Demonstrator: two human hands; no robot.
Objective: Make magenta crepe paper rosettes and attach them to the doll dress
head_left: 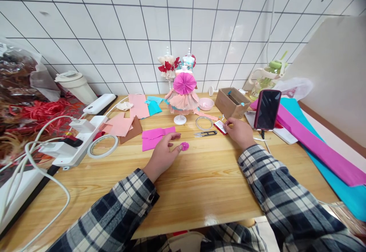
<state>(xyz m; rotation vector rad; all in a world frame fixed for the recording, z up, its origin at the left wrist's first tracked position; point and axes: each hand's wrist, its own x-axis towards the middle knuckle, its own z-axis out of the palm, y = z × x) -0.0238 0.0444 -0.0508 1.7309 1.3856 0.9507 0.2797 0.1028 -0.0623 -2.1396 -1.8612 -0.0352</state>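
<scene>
My left hand hovers low over the table with fingers apart, its thumb tip at the edge of a small magenta pleated paper rosette. Just behind that hand lies folded magenta crepe paper. The fingertips of my right hand are closed on the near edge of a small red-and-white packet; what is printed on it is too small to read. Thread snips lie left of the packet, below a coil of pale wire. A mini dress form wears a peach ruffled skirt and a large magenta fan.
Behind stand two more dress forms, a pink bowl and a cardboard box. A phone stands upright right. At left are paper pieces, a tape roll and a cabled power strip. Crepe rolls lie right.
</scene>
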